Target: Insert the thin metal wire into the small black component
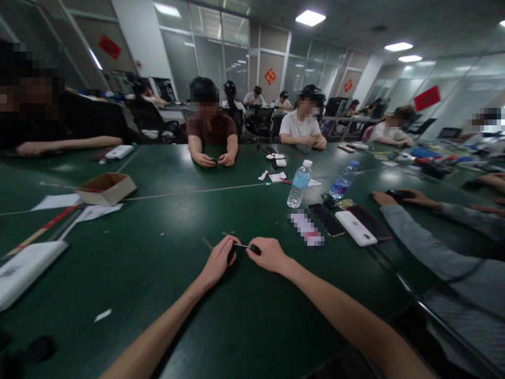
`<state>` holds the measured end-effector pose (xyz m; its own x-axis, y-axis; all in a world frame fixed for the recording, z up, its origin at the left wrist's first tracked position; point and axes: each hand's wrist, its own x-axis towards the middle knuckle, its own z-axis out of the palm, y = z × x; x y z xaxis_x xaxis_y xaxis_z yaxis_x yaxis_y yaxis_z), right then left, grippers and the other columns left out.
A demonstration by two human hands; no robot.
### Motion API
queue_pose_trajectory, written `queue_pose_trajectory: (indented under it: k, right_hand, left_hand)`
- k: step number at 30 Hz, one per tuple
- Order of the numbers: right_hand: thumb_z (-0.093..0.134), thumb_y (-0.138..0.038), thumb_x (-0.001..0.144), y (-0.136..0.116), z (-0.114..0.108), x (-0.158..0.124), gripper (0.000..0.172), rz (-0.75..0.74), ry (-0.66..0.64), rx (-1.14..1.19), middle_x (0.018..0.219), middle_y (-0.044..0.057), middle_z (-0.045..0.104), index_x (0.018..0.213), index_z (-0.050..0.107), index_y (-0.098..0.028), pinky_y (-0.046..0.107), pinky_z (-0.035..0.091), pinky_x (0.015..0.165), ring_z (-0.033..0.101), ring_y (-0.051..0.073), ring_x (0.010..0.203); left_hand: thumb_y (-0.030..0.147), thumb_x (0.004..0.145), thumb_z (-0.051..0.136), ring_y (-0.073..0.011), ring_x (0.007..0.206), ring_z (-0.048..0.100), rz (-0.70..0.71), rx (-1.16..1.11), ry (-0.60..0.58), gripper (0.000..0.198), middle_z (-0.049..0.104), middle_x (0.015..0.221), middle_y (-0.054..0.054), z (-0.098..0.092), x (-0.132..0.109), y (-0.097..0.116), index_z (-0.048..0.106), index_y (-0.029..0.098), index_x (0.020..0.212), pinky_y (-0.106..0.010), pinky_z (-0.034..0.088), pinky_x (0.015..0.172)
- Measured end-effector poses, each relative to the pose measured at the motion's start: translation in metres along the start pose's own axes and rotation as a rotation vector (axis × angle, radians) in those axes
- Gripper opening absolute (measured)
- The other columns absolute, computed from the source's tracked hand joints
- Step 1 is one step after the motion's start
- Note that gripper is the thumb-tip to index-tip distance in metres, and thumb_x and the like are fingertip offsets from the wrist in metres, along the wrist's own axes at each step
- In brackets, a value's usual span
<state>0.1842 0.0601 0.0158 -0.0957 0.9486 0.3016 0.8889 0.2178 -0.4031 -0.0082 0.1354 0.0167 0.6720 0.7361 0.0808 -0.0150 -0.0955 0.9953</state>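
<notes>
My right hand (pixel 271 253) is closed around the dark handle of a small screwdriver (pixel 255 249). Its thin metal shaft points left, toward a small black object (pixel 231 254) gripped in my left hand (pixel 219 257). Fingers cover much of that object, so its kind does not show. The shaft's tip meets or lies very near the object; which one, I cannot tell. Both hands are close together, low over the green tabletop (pixel 165 279).
To the right stand two water bottles (pixel 300 184), with a dark phone (pixel 326 219) and a white power bank (pixel 355 228) lying nearby. A co-worker's grey sleeve (pixel 418 242) reaches in. At left are a cardboard box (pixel 108 190) and a white device (pixel 29 268).
</notes>
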Motion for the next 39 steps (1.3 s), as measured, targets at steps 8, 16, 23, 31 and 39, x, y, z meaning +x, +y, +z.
queue_pose_trajectory:
  k: [8, 16, 23, 31, 39]
  right_hand:
    - [0.049, -0.036, 0.095, -0.003, -0.002, 0.001, 0.023, 0.019, 0.007, 0.016, 0.082, 0.002, 0.063, 0.089, 0.063, -0.019, 0.024, 0.038, 0.067, 0.056, 0.013, 0.072]
    - [0.048, -0.040, 0.096, -0.005, -0.003, 0.002, 0.029, 0.059, 0.013, 0.017, 0.074, 0.001, 0.060, 0.083, 0.060, -0.018, 0.023, 0.035, 0.062, 0.052, 0.011, 0.065]
    - [0.049, -0.043, 0.095, -0.008, -0.006, 0.001, 0.029, 0.073, 0.000, 0.020, 0.076, 0.001, 0.060, 0.084, 0.059, -0.018, 0.023, 0.035, 0.062, 0.052, 0.011, 0.065]
    - [0.047, -0.043, 0.096, -0.010, -0.008, 0.002, 0.030, 0.064, -0.003, 0.008, 0.076, 0.001, 0.060, 0.085, 0.060, -0.018, 0.024, 0.035, 0.062, 0.052, 0.012, 0.065]
    - [0.048, -0.042, 0.096, -0.010, -0.008, 0.002, 0.029, 0.055, -0.017, -0.002, 0.075, 0.000, 0.060, 0.085, 0.059, -0.018, 0.024, 0.033, 0.061, 0.052, 0.011, 0.065]
  left_hand:
    - [0.048, 0.095, 0.039, -0.0092, 0.046, 0.038, -0.041, -0.128, 0.012, 0.035, 0.045, 0.054, 0.005, -0.002, 0.003, -0.006, 0.056, 0.017, 0.098, -0.019, 0.024, 0.045]
    - [0.047, 0.095, 0.041, -0.0080, 0.041, 0.030, -0.033, -0.370, 0.060, 0.034, 0.038, 0.047, 0.007, -0.003, 0.008, -0.013, 0.056, 0.016, 0.098, -0.020, 0.021, 0.043]
    - [0.047, 0.094, 0.044, -0.0070, 0.040, 0.030, -0.042, -0.443, 0.065, 0.034, 0.038, 0.047, 0.008, -0.002, 0.007, -0.007, 0.057, 0.016, 0.097, -0.019, 0.022, 0.043]
    - [0.048, 0.094, 0.044, -0.0075, 0.041, 0.030, -0.055, -0.381, 0.054, 0.034, 0.037, 0.047, 0.008, -0.001, 0.007, -0.005, 0.056, 0.016, 0.096, -0.019, 0.023, 0.044]
    - [0.047, 0.094, 0.042, -0.0082, 0.042, 0.030, -0.054, -0.311, 0.042, 0.033, 0.037, 0.049, 0.008, -0.001, 0.007, -0.008, 0.054, 0.017, 0.097, -0.020, 0.022, 0.043]
